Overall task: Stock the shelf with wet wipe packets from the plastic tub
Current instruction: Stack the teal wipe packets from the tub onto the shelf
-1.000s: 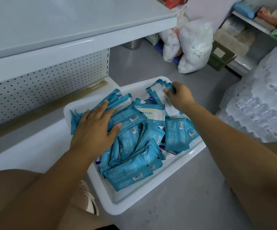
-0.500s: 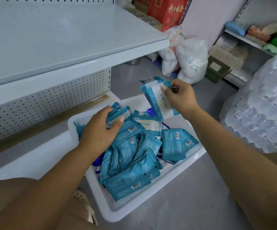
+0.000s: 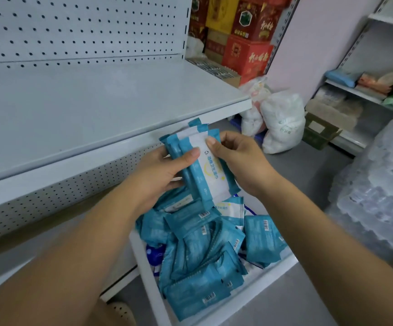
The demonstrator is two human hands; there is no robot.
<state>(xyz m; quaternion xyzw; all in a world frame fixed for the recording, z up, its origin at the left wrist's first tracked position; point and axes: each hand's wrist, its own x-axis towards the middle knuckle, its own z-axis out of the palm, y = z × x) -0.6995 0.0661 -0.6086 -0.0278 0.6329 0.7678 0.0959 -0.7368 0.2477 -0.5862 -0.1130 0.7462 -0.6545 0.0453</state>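
1. Left hand (image 3: pixel 160 175) grips a stack (image 3: pixel 205 170) of packets. The stack stands on end, tilted left, above the far end of the tub (image 3: pixel 265 282).
2. Left thumb lies across the stack's near face. The fingers curl behind it, out of sight.
3. Right hand (image 3: pixel 240 165) pinches the same stack at its upper right. Thumb is on the white front panel, and the fingers wrap behind the right edge.
4. The stack fans out at the top. Count is unclear, perhaps four or five.
5. The stack is held just in front of the shelf (image 3: pixel 101 107) lip, not on the shelf.
6. Loose packets (image 3: pixel 205 255) are heaped in the tub below both hands, many barcode side up.
7. Tub lies low and near, below the shelf.
8. Far side: red cartons (image 3: pixel 245 43), with white bags (image 3: pixel 282 123) on the floor in front of them.
9. Right edge: wrapped bottles (image 3: pixel 379 196).
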